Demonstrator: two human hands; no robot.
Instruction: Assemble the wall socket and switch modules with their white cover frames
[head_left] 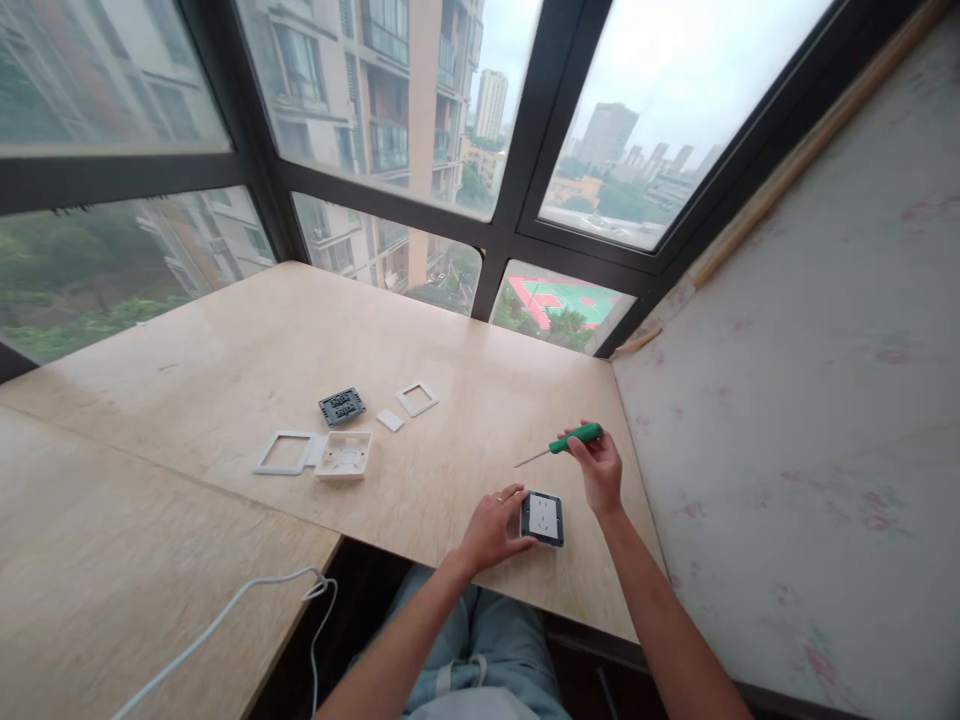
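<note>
A wall socket (543, 516) with a white face and dark frame lies on the tabletop near its front edge. My left hand (493, 530) grips it from the left side, fingers along the far edge and thumb at the near edge. In my right hand (600, 470) is a screwdriver (576, 438) with a green handle, held above the table to the upper right of the socket. Its thin metal shaft points left and slightly down, apart from the socket.
Left on the table (465, 390) lie a white mounting box (343, 475), a white frame (262, 466), a dark socket module (342, 406), a small white plate (390, 420) and another frame (429, 404). A white cable (217, 622) runs across the front left. Windows stand behind; a papered wall (795, 450) rises right.
</note>
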